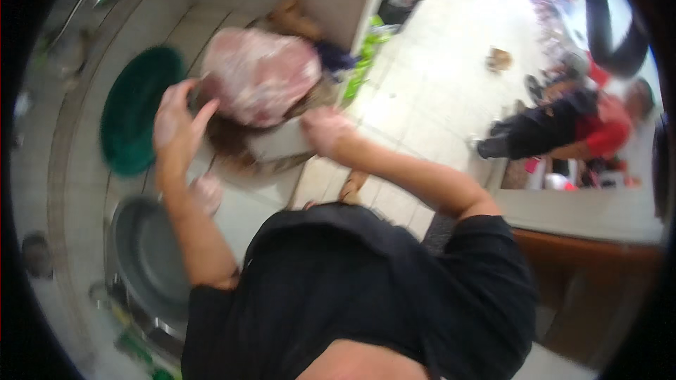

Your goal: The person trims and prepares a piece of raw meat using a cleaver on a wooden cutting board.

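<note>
A large piece of raw pink meat (261, 76) with pale fat lies on what looks like a brown-edged board (235, 161) on the counter. My left hand (177, 121) is at the meat's near left edge, thumb and fingers apart; whether it touches the meat is unclear. My right hand (327, 129) is curled beside the meat's lower right side. A pale, flat, blurred shape (280, 140) extends left from it, perhaps a wide blade; blur hides what the fingers hold. A smaller pale pink piece (207, 192), probably meat, lies beside my left forearm.
Left of the meat is a green oval tray or basin (140, 111); a grey basin (153, 253) stands nearer me. A tan object (296, 16) and dark blue cloth or bag (335, 58) lie beyond the meat. Across the tiled floor, a person in a red shirt (602, 126) stands near a counter.
</note>
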A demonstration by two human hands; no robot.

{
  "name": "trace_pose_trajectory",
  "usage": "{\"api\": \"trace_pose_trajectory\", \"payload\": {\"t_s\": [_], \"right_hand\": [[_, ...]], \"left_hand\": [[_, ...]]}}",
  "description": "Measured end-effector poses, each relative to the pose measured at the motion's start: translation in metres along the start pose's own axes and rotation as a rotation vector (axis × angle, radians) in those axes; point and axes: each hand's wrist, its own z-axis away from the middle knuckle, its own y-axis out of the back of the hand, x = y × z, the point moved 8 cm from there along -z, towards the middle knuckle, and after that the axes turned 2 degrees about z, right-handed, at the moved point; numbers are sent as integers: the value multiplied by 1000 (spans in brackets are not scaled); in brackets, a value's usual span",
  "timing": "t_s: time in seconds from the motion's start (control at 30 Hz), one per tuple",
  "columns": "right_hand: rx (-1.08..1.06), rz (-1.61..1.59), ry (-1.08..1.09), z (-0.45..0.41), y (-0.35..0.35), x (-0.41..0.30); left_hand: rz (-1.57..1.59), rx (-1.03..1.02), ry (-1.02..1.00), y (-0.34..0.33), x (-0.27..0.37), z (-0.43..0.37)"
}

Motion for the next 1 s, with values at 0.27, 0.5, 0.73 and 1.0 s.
{"api": "trace_pose_trajectory", "payload": {"t_s": [0.27, 0.5, 0.73, 1.0], "right_hand": [[88, 67, 238, 18, 22, -10], [219, -523, 119, 50, 68, 52], [158, -1934, -118, 80, 30, 54], [168, -2443, -7, 83, 29, 15]], "left_hand": [[167, -24, -34, -26, 9, -7], [345, -18, 46, -63, 29, 11], [177, 136, -11, -69, 12, 10], [48, 183, -67, -57, 42, 18]]}}
